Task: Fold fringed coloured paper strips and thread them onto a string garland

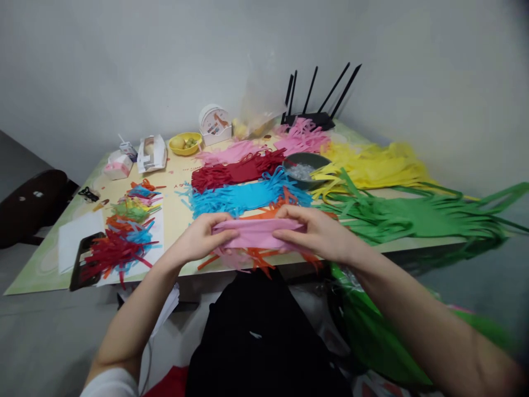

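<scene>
Both my hands hold a folded strip of pink paper [258,232] just above the table's near edge. My left hand [202,238] pinches its left end, thumb on top. Gripping the right end is my right hand [318,231], fingers curled over the fold. Under the pink strip lies fringed orange paper [264,258], hanging over the edge. Behind it lie fringed blue paper [243,197] and dark red paper [237,172].
Fringed green paper [413,218] and yellow paper [372,165] spread to the right. A dark bowl [308,165] sits mid-table. Small mixed-colour fringe bundles [124,237] lie left on white sheets beside a phone [82,263]. A router [316,117], yellow bowl [184,143] and boxes stand at the back.
</scene>
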